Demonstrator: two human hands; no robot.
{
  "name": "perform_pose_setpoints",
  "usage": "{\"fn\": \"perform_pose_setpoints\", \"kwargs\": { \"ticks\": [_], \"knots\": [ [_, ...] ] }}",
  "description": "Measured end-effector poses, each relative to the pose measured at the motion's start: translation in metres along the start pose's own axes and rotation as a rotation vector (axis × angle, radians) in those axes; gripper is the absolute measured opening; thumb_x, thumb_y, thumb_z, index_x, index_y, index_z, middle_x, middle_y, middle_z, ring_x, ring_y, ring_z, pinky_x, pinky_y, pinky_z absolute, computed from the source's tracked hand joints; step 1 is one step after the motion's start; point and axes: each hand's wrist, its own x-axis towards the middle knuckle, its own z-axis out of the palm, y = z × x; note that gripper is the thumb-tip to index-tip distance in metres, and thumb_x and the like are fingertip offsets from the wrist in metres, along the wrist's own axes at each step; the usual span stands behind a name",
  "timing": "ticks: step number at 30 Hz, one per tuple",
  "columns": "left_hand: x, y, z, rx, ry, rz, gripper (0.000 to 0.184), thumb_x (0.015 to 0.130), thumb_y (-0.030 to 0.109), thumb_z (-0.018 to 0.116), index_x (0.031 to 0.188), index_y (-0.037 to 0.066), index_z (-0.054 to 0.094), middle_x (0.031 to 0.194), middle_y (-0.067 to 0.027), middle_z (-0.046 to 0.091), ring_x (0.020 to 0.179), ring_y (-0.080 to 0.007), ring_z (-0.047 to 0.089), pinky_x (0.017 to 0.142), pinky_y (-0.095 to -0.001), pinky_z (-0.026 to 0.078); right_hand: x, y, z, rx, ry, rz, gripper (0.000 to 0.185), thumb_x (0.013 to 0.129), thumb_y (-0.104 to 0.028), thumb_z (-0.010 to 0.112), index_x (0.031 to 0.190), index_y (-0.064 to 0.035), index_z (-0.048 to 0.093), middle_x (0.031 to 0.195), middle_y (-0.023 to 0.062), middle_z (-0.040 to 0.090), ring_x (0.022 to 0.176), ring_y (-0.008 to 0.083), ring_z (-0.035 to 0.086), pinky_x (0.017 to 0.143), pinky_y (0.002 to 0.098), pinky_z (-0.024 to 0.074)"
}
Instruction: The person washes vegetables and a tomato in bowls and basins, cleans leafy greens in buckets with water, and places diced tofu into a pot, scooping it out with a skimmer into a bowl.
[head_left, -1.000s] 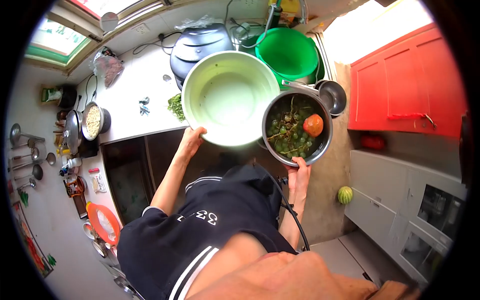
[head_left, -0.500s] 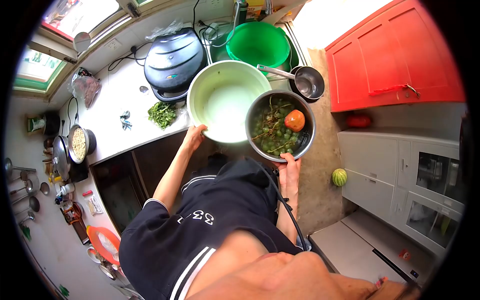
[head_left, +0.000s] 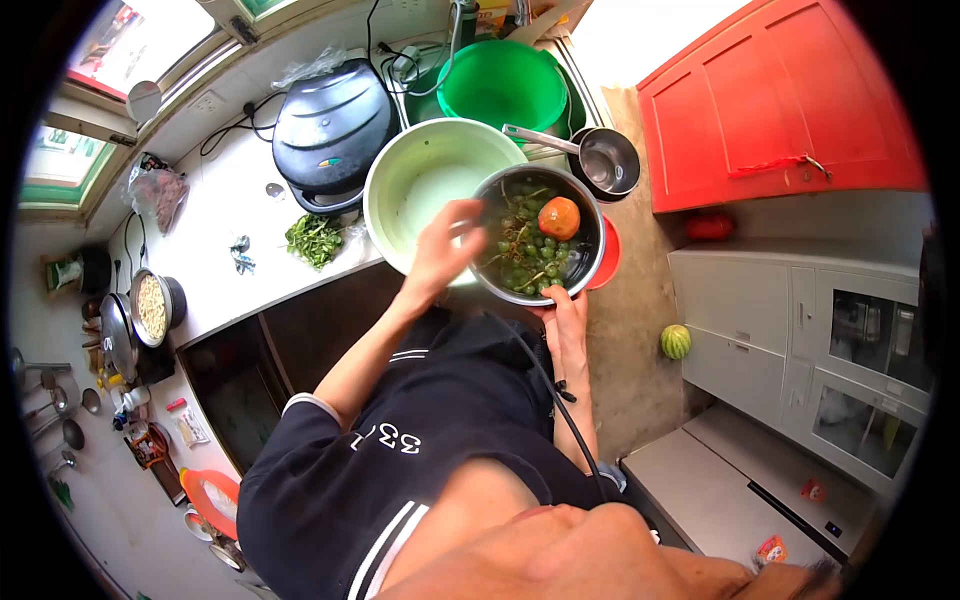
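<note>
My right hand [head_left: 564, 318] grips the near rim of a metal bowl [head_left: 520, 298], which is slightly tilted. Inside the bowl lie green grapes [head_left: 543, 262] on brown stems and a round red-orange fruit [head_left: 559, 217]. My left hand [head_left: 447, 247] is raised between the bowl and a large pale green basin [head_left: 400, 205], its fingers smeared by motion. The bowl overlaps the basin's right side, and I can see nothing held in the left hand.
A green tub [head_left: 505, 90] stands in the sink behind, beside a long-handled saucepan [head_left: 608, 160]. A black electric griddle [head_left: 335, 130] and leafy greens [head_left: 314, 240] sit on the counter. A red object [head_left: 606, 255] shows below the bowl; a watermelon [head_left: 675, 341] lies on the floor.
My left hand has let go of the basin's rim and moved right and up toward the bowl. The bowl has shifted left, uncovering the red object beneath it.
</note>
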Motion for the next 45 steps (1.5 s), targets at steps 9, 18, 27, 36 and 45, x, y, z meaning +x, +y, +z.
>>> {"fn": "perform_pose_setpoints", "kwargs": {
  "ticks": [9,18,27,36,45],
  "knots": [
    [0.061,-0.065,0.044,0.081,0.014,-0.167,0.098,0.064,0.041,0.089,0.141,-0.001,0.044,0.141,-0.0233,0.047,0.133,-0.0325,0.045,0.111,-0.0396,0.037,0.017,0.002,0.040,-0.073,-0.044,0.026,0.061,0.079,0.006,0.053,0.137,-0.0063,0.037,0.120,0.0169,0.056,0.098,0.0323,0.066,0.072,0.0501,0.0634],
    [0.067,-0.084,0.049,0.191,-0.046,-0.121,0.091,0.069,0.039,0.086,0.146,0.014,0.044,0.150,-0.0185,0.038,0.142,-0.0319,0.033,0.117,-0.0411,0.027,0.036,0.001,0.063,-0.216,-0.020,0.001,0.075,0.076,0.008,0.050,0.145,-0.0118,0.029,0.124,0.0170,0.053,0.098,0.0334,0.066,0.070,0.0503,0.0640],
    [0.075,-0.099,0.060,0.084,0.027,-0.161,0.088,0.071,0.041,0.084,0.146,0.019,0.043,0.151,-0.0190,0.033,0.145,-0.0335,0.025,0.118,-0.0442,0.024,0.054,0.001,0.076,-0.363,0.032,-0.114,0.082,0.078,0.008,0.050,0.151,-0.0148,0.023,0.134,0.0174,0.047,0.102,0.0342,0.065,0.069,0.0484,0.0641],
    [0.087,-0.106,0.068,-0.169,0.208,-0.072,0.085,0.072,0.053,0.081,0.144,0.021,0.047,0.149,-0.0155,0.040,0.142,-0.0302,0.033,0.117,-0.0468,0.020,0.052,-0.012,0.103,-1.008,0.189,-0.406,0.088,0.076,-0.006,0.064,0.154,-0.0120,0.024,0.140,0.0246,0.051,0.124,0.0349,0.056,0.100,0.0392,0.0467],
    [0.095,-0.094,0.068,-0.566,0.335,-0.060,0.070,0.088,0.039,0.071,0.146,0.014,0.042,0.147,-0.0133,0.040,0.137,-0.0265,0.038,0.114,-0.0361,0.030,0.019,-0.021,0.162,-1.205,0.170,-0.524,0.089,0.077,-0.002,0.064,0.155,-0.0134,0.022,0.136,0.0273,0.051,0.118,0.0383,0.056,0.099,0.0421,0.0460]
  ]
}}
